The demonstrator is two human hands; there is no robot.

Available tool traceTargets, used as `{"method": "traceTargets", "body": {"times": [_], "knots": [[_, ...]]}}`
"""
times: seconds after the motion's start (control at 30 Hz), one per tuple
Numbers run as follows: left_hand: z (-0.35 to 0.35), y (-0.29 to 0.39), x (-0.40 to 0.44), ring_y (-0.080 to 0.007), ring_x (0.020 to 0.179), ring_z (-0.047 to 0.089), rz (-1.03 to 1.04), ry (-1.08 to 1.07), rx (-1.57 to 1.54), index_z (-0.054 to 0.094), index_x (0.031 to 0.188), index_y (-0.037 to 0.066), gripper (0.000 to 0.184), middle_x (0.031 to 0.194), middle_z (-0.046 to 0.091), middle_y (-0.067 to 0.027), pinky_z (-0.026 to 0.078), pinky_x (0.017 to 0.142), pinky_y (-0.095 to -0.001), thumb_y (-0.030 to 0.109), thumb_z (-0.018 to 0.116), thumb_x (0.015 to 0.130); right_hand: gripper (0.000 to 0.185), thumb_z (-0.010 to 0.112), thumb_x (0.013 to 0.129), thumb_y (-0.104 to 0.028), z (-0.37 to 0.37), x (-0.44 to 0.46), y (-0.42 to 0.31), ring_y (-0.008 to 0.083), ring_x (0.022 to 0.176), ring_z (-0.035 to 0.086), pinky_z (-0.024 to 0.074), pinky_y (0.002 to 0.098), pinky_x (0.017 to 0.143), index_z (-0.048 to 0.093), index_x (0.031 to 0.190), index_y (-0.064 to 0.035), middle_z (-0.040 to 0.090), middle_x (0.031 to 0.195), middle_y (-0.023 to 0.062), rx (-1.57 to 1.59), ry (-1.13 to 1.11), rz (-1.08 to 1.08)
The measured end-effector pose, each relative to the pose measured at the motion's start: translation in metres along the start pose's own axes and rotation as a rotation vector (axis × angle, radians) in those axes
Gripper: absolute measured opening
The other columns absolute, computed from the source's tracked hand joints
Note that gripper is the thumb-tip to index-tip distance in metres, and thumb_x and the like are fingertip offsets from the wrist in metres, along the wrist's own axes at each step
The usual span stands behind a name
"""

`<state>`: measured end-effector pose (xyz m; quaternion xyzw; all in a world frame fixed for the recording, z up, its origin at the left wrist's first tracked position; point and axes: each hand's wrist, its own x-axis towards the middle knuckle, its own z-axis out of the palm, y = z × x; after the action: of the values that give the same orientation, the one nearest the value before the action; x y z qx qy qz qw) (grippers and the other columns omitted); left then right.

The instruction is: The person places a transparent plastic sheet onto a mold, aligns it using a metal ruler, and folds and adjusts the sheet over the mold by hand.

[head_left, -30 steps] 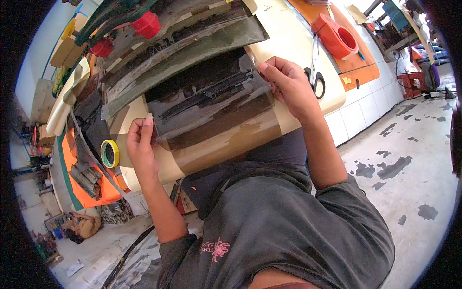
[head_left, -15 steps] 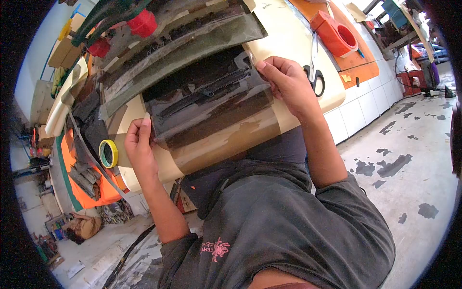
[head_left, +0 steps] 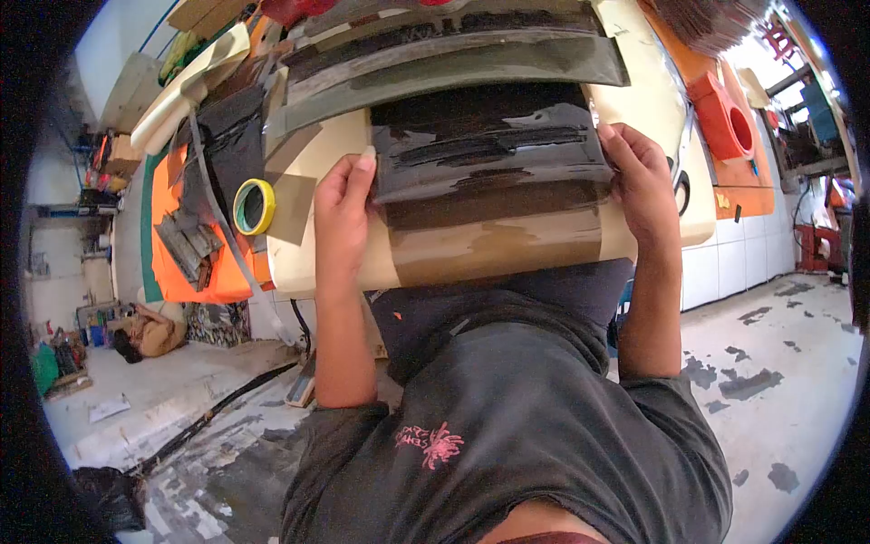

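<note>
My left hand (head_left: 346, 195) pinches the left edge of a smoky see-through plastic sheet (head_left: 498, 216) between thumb and fingers. At the opposite edge, my right hand (head_left: 642, 172) grips the same sheet, so it spans flat between both hands. A black zipper (head_left: 494, 147) runs across the dark upper part of the sheet; glare hides some of its detail. The sheet's lower part lies over the cream table surface (head_left: 299, 265) near my lap. Just beyond it rests a long grey-green translucent strip (head_left: 462, 83).
A yellow tape roll (head_left: 269, 210) stands left of my left hand, near orange material (head_left: 213, 281) with dark scraps. To the right are black scissor handles (head_left: 682, 192) and a red-orange tape dispenser (head_left: 716, 113). Another person (head_left: 156, 334) is low down at the far left.
My view has turned, so the sheet and both hands appear further right and more level. Both hands keep their hold on the sheet's edges.
</note>
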<state>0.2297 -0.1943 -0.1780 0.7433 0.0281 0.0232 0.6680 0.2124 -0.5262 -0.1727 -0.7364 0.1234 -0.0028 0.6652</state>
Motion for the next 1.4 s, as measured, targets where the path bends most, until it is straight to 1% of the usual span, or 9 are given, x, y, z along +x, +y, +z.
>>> {"method": "traceTargets", "body": {"times": [0.43, 0.57, 0.63, 0.7, 0.77, 0.93, 1.07, 1.13, 1.4], "knots": [[0.006, 0.002, -0.004, -0.0044, 0.073, 0.038, -0.017, 0.019, 0.006, 0.058, 0.087, 0.004, 0.029, 0.076, 0.046, 0.0067, 0.033, 0.067, -0.0208, 0.029, 0.053, 0.1, 0.037, 0.053, 0.099, -0.035, 0.001, 0.004, 0.009, 0.0077, 0.07, 0.042, 0.0347, 0.0247, 0.064, 0.061, 0.088, -0.0001, 0.049, 0.073, -0.0044, -0.008, -0.01, -0.079], [0.004, -0.008, -0.002, -0.0068, 0.082, 0.044, -0.026, 0.05, 0.034, 0.062, 0.097, -0.001, 0.032, 0.085, 0.054, 0.0028, 0.039, 0.078, -0.0232, 0.03, 0.054, 0.1, 0.039, 0.053, 0.099, -0.036, -0.001, 0.004, 0.011, 0.0097, 0.069, 0.043, 0.0372, 0.0271, 0.064, 0.061, 0.088, 0.0007, 0.049, 0.072, -0.0032, -0.041, 0.005, -0.097], [0.006, -0.01, -0.005, -0.0082, 0.086, 0.047, -0.005, 0.151, 0.064, 0.063, 0.105, -0.003, 0.037, 0.089, 0.056, 0.0011, 0.039, 0.083, -0.0233, 0.032, 0.056, 0.099, 0.032, 0.053, 0.1, -0.033, 0.0, 0.005, 0.012, 0.0035, 0.067, 0.043, 0.0342, 0.0212, 0.06, 0.063, 0.092, -0.0035, 0.051, 0.074, -0.0069, -0.12, -0.005, -0.146], [0.01, -0.006, -0.007, -0.009, 0.088, 0.049, -0.023, 0.112, 0.027, 0.062, 0.109, -0.004, 0.04, 0.091, 0.058, 0.0006, 0.04, 0.085, -0.0235, 0.034, 0.057, 0.098, 0.033, 0.054, 0.1, -0.033, 0.004, -0.002, 0.006, 0.0037, 0.066, 0.041, 0.0329, 0.0217, 0.059, 0.063, 0.092, -0.0029, 0.049, 0.073, -0.0072, -0.061, 0.038, -0.04], [0.016, -0.002, -0.008, -0.0096, 0.091, 0.052, -0.036, 0.289, 0.135, 0.061, 0.111, -0.004, 0.039, 0.094, 0.061, 0.0002, 0.041, 0.086, -0.0249, 0.033, 0.058, 0.098, 0.033, 0.055, 0.099, -0.033, 0.003, 0.001, 0.008, 0.0042, 0.066, 0.04, 0.0327, 0.022, 0.058, 0.063, 0.093, -0.0019, 0.049, 0.072, -0.0069, -0.018, -0.006, -0.077], [0.007, -0.013, -0.003, -0.0059, 0.081, 0.053, -0.057, 0.108, -0.166, 0.061, 0.103, 0.004, 0.027, 0.092, 0.061, 0.0024, 0.043, 0.075, -0.0208, 0.03, 0.058, 0.099, 0.031, 0.056, 0.099, -0.029, 0.002, 0.004, 0.016, 0.0042, 0.068, 0.041, 0.0352, 0.0234, 0.06, 0.062, 0.091, 0.0, 0.049, 0.073, -0.0062, -0.042, 0.007, -0.19], [0.009, -0.009, -0.004, -0.006, 0.08, 0.05, 0.012, 0.11, -0.023, 0.061, 0.099, 0.004, 0.025, 0.089, 0.058, 0.0035, 0.041, 0.075, -0.0211, 0.029, 0.057, 0.099, 0.031, 0.057, 0.099, -0.029, 0.003, 0.004, 0.017, 0.0042, 0.068, 0.042, 0.0359, 0.0231, 0.06, 0.061, 0.09, 0.0, 0.05, 0.073, -0.006, -0.027, 0.029, -0.189], [0.01, -0.008, -0.006, -0.0059, 0.081, 0.047, 0.095, 0.193, 0.141, 0.059, 0.094, 0.005, 0.024, 0.087, 0.055, 0.0038, 0.04, 0.076, -0.0209, 0.028, 0.057, 0.099, 0.036, 0.06, 0.095, -0.033, 0.005, 0.006, 0.02, 0.0125, 0.067, 0.051, 0.0432, 0.0308, 0.062, 0.063, 0.09, 0.0031, 0.055, 0.069, 0.0048, -0.04, 0.059, -0.227], [-0.001, -0.023, 0.0, -0.0047, 0.078, 0.043, 0.142, 0.194, 0.08, 0.057, 0.095, 0.005, 0.013, 0.084, 0.051, 0.0046, 0.037, 0.071, -0.0186, 0.017, 0.062, 0.096, 0.027, 0.066, 0.093, -0.026, 0.008, 0.005, 0.023, 0.0087, 0.072, 0.054, 0.0456, 0.025, 0.066, 0.061, 0.093, -0.0001, 0.06, 0.075, 0.0011, 0.087, 0.11, -0.259]]}}
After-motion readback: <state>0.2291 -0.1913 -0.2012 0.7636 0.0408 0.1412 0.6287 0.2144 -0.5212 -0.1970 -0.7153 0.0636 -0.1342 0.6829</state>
